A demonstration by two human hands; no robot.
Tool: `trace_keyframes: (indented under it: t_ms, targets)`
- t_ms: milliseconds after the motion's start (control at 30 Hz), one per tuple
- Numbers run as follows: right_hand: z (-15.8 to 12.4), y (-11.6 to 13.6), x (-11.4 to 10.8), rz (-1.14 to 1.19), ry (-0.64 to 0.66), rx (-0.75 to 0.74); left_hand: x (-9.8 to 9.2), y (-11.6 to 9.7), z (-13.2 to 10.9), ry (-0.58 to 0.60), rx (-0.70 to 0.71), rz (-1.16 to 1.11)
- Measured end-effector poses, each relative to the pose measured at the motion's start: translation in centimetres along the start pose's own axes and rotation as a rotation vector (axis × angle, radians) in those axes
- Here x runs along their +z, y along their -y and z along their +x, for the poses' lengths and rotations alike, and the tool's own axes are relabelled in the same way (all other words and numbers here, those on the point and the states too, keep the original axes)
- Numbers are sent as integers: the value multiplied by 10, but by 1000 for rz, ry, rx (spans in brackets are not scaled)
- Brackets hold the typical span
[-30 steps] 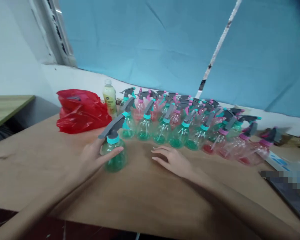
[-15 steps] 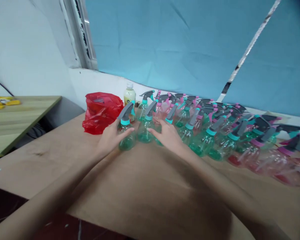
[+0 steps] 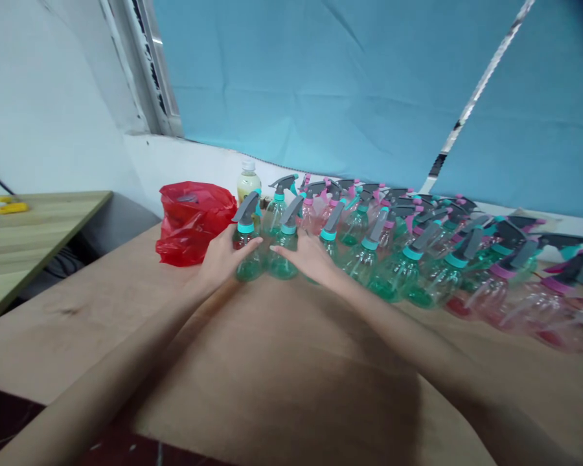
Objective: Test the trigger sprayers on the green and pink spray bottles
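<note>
My left hand [image 3: 219,259] wraps around a green spray bottle [image 3: 247,254] with a grey trigger and teal collar, standing at the left end of a row. My right hand [image 3: 307,257] rests with fingers stretched against the neighbouring green spray bottle [image 3: 282,249]. Behind and to the right stand several more spray bottles [image 3: 408,246], green ones in front and pink ones [image 3: 515,291] toward the right and rear. All stand on a brown table [image 3: 272,362].
A red plastic bag [image 3: 192,220] lies left of the bottles. A pale drink bottle [image 3: 248,182] stands behind them by the white ledge. A second wooden table [image 3: 24,233] is at the left. A blue sheet [image 3: 369,90] covers the window behind.
My left hand has carried the green spray bottle away from me to the left end of the row. My right hand has moved forward to the bottle beside it.
</note>
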State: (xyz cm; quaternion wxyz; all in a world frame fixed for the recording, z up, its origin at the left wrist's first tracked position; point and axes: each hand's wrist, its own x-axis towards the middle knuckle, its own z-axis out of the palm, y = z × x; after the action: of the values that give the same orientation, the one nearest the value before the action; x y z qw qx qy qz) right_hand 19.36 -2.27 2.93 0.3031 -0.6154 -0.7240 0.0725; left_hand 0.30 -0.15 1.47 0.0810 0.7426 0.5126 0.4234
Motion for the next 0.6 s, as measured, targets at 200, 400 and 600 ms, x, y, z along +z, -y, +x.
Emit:
trace_keyframes:
  t_ms: [200,400,600]
  targets:
    - [-3,0,-2,-17,15,-10,3,4,6,-18,-17,37]
    - [-8,-2,-5,-24,45,-45,1,1,6,12,-5,3]
    - [-11,-1,-10,-14,76,-57,2,0,7,9,-30,7]
